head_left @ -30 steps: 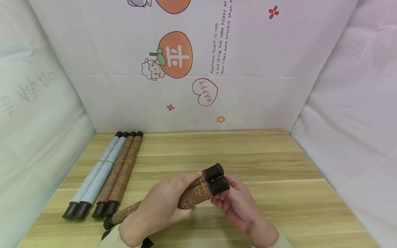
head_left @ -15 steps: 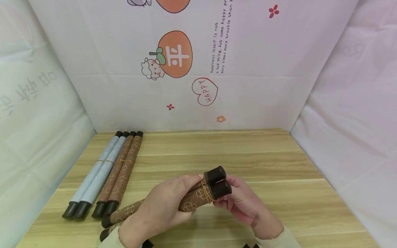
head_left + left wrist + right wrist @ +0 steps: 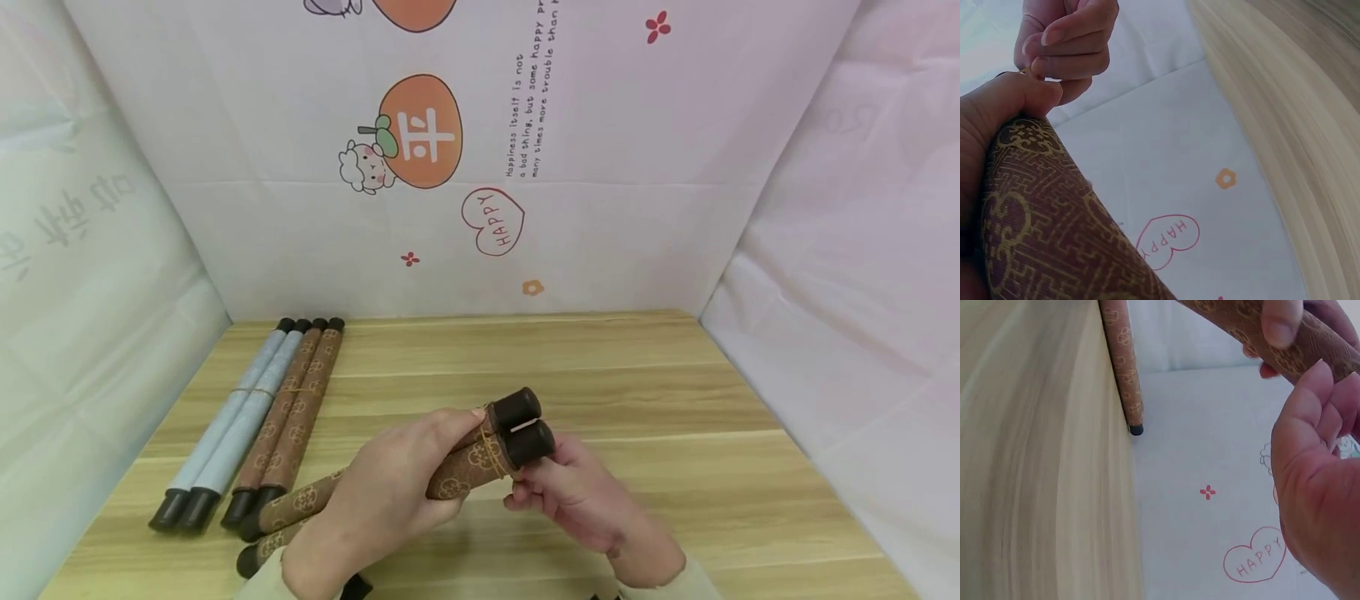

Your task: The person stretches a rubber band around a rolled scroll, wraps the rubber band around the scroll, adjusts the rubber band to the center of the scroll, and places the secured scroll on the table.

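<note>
Two brown scrolls [image 3: 453, 485] with gold patterns and black end caps [image 3: 531, 442] are held side by side, tilted above the table. My left hand [image 3: 390, 479] grips them round the middle, and their other ends show past the left wrist. A thin yellow rubber band [image 3: 491, 452] circles both scrolls just behind the near caps. My right hand [image 3: 588, 508] is at the capped end, its curled fingers pinching the band below the caps. The left wrist view shows the right hand's fingers [image 3: 1075, 47] bent close to the left thumb.
On the table's left lie two pale blue scrolls [image 3: 232, 425] and two brown scrolls [image 3: 300, 417], side by side, with thin bands round them. White printed cloth [image 3: 600, 208] stands behind the wooden table [image 3: 600, 367] and at both sides.
The held scrolls dip slightly, then rise and shift a little left with my left hand. My right hand's fingers have moved lower on the band beneath the caps.
</note>
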Available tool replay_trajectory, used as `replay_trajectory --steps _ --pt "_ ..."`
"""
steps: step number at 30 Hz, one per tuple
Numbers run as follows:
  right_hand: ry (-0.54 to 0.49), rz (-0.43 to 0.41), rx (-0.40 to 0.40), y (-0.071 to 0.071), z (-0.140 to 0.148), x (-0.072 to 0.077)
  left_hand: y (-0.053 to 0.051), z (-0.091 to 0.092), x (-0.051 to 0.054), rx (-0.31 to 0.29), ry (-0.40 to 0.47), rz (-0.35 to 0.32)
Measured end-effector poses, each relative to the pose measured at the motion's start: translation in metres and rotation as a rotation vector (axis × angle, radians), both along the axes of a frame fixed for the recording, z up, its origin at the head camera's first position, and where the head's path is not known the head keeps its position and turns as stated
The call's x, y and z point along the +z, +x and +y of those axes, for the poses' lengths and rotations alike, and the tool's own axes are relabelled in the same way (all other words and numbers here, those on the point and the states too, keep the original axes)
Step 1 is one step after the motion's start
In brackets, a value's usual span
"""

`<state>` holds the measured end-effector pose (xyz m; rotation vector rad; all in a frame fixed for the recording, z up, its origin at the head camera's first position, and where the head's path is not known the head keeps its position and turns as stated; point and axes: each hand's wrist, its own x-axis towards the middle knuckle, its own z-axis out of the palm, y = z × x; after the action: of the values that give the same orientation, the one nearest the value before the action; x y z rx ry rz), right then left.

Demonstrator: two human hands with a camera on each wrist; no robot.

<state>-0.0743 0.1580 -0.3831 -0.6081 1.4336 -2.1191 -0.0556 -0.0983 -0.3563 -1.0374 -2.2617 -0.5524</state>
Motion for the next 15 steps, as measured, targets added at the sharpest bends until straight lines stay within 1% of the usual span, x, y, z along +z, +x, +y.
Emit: replay_trajectory --steps 4,6,9,12,15 --pt "0.049 -0.011 -0.039 0.0028 -0.0063 -0.0033 -0.0004 0.0015 -0.0005 -0.009 0.013 0.029" --pt "0.076 0.001 -0.046 0.0026 -0.0084 -0.0041 -0.0003 0.0016 -0.0008 -0.028 0.013 0.021" --pt "0.107 0.051 -0.051 0.0007 -0.0094 -0.0043 -0.0002 0.0007 -0.0009 -0.076 0.003 0.0" --pt "0.091 0.099 -0.075 -0.0017 -0.0094 -0.0049 0.0 -0.0003 -0.0008 -0.107 -0.023 -0.015" --pt "0.047 0.12 -0.1 -0.003 -0.0108 -0.0052 0.0008 -0.001 -0.0009 -0.121 -0.037 -0.019"
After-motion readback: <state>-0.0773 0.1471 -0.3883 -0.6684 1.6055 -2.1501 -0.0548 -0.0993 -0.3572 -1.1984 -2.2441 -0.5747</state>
